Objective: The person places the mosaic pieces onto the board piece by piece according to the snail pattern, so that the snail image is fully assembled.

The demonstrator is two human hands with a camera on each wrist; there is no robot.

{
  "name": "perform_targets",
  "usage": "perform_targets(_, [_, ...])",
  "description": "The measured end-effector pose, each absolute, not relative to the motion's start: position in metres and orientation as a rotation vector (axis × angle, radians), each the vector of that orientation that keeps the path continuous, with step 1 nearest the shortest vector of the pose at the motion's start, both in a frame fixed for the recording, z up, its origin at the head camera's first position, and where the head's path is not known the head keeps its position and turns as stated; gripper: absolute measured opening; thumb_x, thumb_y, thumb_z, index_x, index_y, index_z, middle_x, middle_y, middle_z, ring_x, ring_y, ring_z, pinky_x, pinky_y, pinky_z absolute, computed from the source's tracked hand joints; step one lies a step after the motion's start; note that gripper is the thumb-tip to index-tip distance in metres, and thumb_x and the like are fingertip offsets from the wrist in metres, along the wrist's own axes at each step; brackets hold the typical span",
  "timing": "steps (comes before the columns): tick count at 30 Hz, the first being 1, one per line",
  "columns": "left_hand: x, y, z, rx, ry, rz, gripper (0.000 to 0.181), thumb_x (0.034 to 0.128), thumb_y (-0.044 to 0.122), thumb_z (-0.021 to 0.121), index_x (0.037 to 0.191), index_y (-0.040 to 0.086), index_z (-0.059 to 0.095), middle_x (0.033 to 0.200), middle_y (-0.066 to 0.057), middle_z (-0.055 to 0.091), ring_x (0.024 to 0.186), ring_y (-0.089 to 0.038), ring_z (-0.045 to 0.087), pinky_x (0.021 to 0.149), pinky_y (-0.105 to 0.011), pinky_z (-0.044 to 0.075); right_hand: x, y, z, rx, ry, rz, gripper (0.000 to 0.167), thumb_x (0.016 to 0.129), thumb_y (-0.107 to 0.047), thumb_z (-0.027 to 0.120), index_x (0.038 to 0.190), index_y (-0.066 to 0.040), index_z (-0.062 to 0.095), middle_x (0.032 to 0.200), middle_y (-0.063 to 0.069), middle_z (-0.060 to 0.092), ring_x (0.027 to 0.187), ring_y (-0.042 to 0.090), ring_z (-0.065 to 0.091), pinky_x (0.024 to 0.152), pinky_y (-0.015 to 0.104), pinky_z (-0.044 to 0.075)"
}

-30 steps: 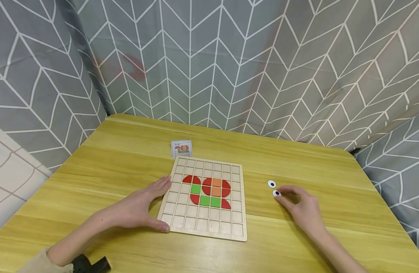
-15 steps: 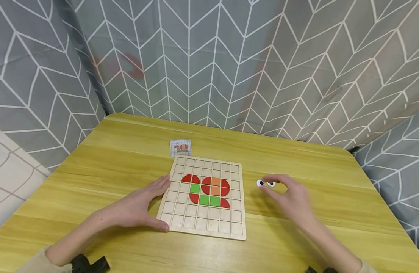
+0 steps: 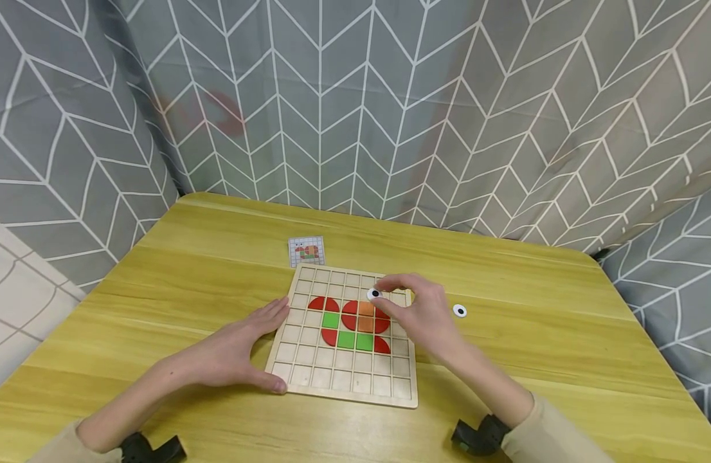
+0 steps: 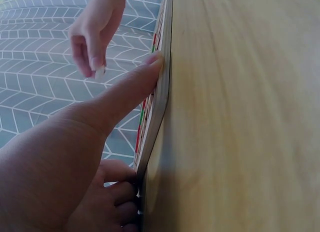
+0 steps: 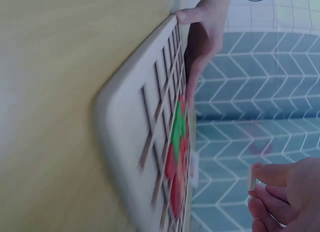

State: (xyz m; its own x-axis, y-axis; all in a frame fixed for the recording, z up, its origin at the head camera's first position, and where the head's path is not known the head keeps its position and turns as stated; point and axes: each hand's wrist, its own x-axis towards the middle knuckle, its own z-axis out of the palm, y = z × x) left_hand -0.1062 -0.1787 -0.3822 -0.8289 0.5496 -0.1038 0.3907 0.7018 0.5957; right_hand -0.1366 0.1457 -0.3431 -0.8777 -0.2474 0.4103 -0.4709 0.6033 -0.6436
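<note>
A wooden grid board [image 3: 342, 381] lies on the table, with red, green and orange pieces [image 3: 347, 339] set in its middle. My left hand [image 3: 234, 350] rests at the board's left side, thumb and fingers spread along the edge; in the left wrist view the thumb [image 4: 135, 84] lies straight against the rim. Over the upper right of the board, my right hand [image 3: 422, 315] pinches a white eye disc [image 3: 373, 294] with a black pupil between thumb and forefinger. The right wrist view shows this disc [image 5: 251, 178] edge-on, held above the board.
A second eye disc [image 3: 459, 311] lies on the table [image 3: 540, 289] right of the board. Behind the board's far left corner is a small picture card [image 3: 306, 251] showing a similar pattern on a grid. A patterned grey curtain [image 3: 355, 128] hangs at the table's back edge.
My right hand has picked up one eye disc from the table and moved left with it, over the board. The other disc and my left hand stay in place.
</note>
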Motion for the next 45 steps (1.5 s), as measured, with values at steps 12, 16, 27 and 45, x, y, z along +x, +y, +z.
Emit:
perform_targets(12, [-0.107, -0.180, -0.383, 0.743, 2.631, 0.840, 0.126, 0.0668, 0.076, 0.074, 0.158, 0.004, 0.025, 0.168, -0.010, 0.013, 0.153, -0.038, 0.015, 0.118, -0.062, 0.024, -0.154, 0.095, -0.345, 0.656, -2.620, 1.253, 0.019, 0.083, -0.014, 0.082, 0.100, -0.010, 0.075, 0.095, -0.001, 0.075, 0.094, 0.018, 0.068, 0.084, 0.042, 0.057])
perform_targets(16, [-0.107, -0.179, -0.383, 0.738, 2.617, 0.844, 0.126, 0.0670, 0.076, 0.074, 0.158, 0.004, 0.024, 0.168, -0.009, 0.012, 0.153, -0.038, 0.015, 0.118, -0.062, 0.024, -0.161, 0.087, -0.351, 0.629, -2.660, 1.254, 0.019, 0.082, -0.014, 0.083, 0.099, -0.010, 0.075, 0.096, 0.000, 0.075, 0.093, 0.018, 0.068, 0.083, 0.037, 0.057])
perform_targets(27, [-0.107, -0.179, -0.383, 0.743, 2.618, 0.849, 0.127, 0.0669, 0.077, 0.073, 0.158, 0.003, 0.025, 0.168, -0.010, 0.012, 0.153, -0.038, 0.015, 0.118, -0.061, 0.024, -0.181, 0.086, -0.375, 0.628, -2.716, 1.194, 0.019, 0.082, -0.012, 0.082, 0.099, -0.007, 0.075, 0.096, 0.003, 0.076, 0.090, 0.017, 0.071, 0.078, 0.031, 0.058])
perform_targets(45, [-0.106, -0.179, -0.383, 0.738, 2.629, 0.850, 0.127, 0.0663, 0.076, 0.074, 0.158, 0.003, 0.025, 0.168, -0.011, 0.013, 0.153, -0.038, 0.016, 0.118, -0.062, 0.025, -0.188, 0.087, -0.393, 0.721, -2.663, 1.157, 0.016, 0.086, -0.009, 0.078, 0.102, -0.005, 0.075, 0.098, 0.007, 0.073, 0.089, 0.018, 0.073, 0.079, 0.027, 0.060])
